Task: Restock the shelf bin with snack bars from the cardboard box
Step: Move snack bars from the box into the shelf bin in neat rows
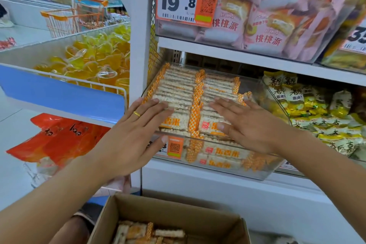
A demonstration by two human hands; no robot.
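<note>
While flat fingers point(156, 105) press snack bars point(178, 89) filling the bin point(257, 172), the box point(198, 218) holds few.

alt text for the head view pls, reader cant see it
Both hands, left and right, lie flat with straight fingers on two rows of snack bars in a clear shelf bin. Below, an open cardboard box holds more bars.

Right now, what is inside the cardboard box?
A few snack bars lie at the bottom of the box. Its near part is cut off by the picture edge, so the full count is hidden.
</note>
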